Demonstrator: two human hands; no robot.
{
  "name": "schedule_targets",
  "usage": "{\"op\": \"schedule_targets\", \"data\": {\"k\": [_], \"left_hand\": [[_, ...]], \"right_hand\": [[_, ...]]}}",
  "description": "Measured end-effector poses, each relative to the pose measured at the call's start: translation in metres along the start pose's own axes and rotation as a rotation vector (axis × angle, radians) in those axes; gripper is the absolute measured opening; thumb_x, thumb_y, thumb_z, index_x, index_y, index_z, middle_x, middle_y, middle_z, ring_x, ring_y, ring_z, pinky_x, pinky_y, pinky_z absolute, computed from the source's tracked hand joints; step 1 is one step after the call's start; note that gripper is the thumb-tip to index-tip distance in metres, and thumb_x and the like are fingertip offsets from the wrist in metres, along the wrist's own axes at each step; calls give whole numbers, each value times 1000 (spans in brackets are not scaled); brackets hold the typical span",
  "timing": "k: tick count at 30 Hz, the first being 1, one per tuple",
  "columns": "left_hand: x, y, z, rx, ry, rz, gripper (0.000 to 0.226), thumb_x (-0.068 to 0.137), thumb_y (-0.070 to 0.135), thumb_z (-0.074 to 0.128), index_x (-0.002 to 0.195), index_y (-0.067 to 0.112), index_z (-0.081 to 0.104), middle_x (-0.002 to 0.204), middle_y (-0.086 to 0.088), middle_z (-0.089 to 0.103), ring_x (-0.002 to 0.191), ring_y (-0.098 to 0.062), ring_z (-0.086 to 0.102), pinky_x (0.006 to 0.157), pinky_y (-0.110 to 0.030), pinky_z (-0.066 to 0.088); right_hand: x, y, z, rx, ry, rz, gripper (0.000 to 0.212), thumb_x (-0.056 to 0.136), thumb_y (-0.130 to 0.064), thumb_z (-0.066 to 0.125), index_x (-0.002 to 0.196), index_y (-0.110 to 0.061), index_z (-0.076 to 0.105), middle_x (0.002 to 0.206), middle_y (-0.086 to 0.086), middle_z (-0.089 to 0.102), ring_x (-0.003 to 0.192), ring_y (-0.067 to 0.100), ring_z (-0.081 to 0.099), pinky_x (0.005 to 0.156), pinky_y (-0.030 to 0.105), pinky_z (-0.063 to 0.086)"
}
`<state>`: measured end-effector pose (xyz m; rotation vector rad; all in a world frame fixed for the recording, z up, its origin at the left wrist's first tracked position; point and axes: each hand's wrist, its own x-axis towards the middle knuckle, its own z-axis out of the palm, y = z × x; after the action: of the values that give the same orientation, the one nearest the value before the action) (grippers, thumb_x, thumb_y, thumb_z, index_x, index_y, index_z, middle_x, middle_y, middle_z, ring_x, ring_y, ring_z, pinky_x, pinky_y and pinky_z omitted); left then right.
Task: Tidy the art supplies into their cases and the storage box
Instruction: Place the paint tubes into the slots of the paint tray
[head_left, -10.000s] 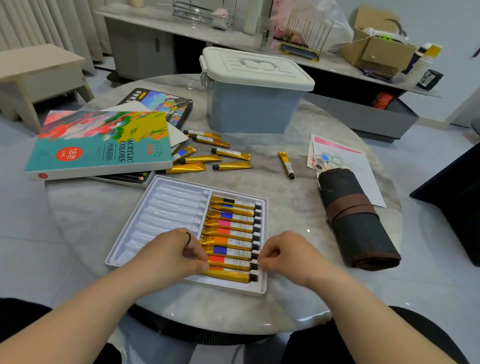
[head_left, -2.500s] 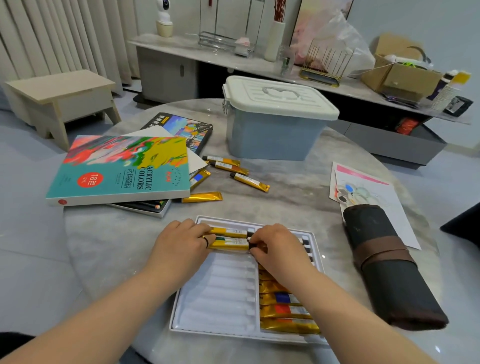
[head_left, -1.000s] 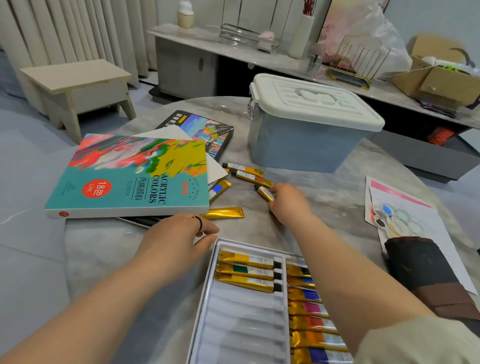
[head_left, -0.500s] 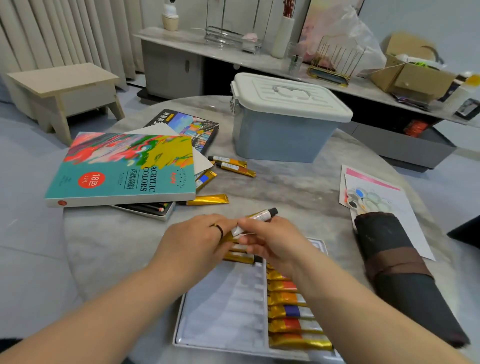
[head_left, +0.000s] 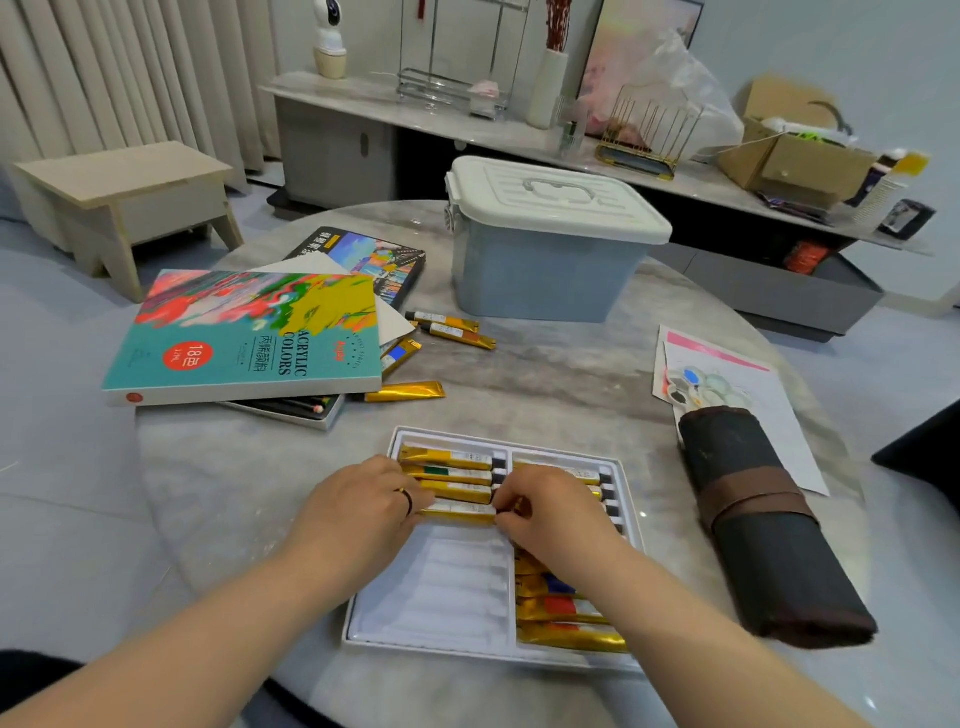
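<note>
Head view, items on the round marble surface (head_left: 545, 384):

- White paint tray (head_left: 431, 618), near edge. Right column full of gold tubes; left column holds four at its far end, nearer slots bare.
- My left hand (head_left: 363, 512) and right hand (head_left: 545, 512): fingers curled, pinching opposite ends of the fourth paint tube (head_left: 457, 512), which lies in its slot in the tray.
- Four loose tubes toward the middle: two (head_left: 449, 328) just before the box, one (head_left: 400, 356) half under the paint-set lid, one (head_left: 405, 391) beside it.
- Acrylic paint-set lid (head_left: 249, 338), left edge, lying over a pencil tin (head_left: 291, 410).
- Storage box (head_left: 545, 249), far edge, lid shut.
- Rolled brush case (head_left: 763, 525), right edge, strap wrapped round it, resting on a painted sheet (head_left: 727, 374).
</note>
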<state>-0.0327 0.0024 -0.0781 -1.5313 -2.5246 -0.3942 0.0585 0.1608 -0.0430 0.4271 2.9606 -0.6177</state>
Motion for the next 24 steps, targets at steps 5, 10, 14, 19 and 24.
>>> {"op": "schedule_targets", "data": {"k": [5,10,14,19,24], "left_hand": [[0,-6,5,24,-97,-27,31,29,38,93,54,33,73,52,18,59,47,-7,57,39,-13,33],[7,-1,1,31,-64,-106,25,84,38,63,105,28,70,95,7,64,87,-10,61,50,-8,16],[7,-1,4,-37,-144,-168,36,97,37,37,129,29,50,126,13,50,115,-7,47,81,-16,38],[10,-10,3,-57,-160,-231,24,92,37,47,108,28,62,98,10,50,88,-7,46,71,-13,31],[11,-9,0,-47,-190,-235,25,92,39,48,104,27,65,111,10,56,101,-8,47,73,-15,28]], "right_hand": [[8,1,5,-169,21,-71,27,93,-14,45,109,-14,67,113,1,63,113,16,48,92,22,40],[11,0,7,-190,10,-53,27,93,-13,44,107,-13,67,111,3,63,110,15,49,87,23,43],[14,-2,7,-180,7,-20,26,91,-10,45,103,-10,67,104,5,62,97,16,52,77,21,39],[15,-2,6,-223,-14,-36,27,90,-7,43,102,-8,67,86,-1,45,85,14,40,72,21,32],[18,-4,9,-389,-113,-99,27,89,2,44,105,-5,64,104,11,59,86,16,33,56,21,29]]}}
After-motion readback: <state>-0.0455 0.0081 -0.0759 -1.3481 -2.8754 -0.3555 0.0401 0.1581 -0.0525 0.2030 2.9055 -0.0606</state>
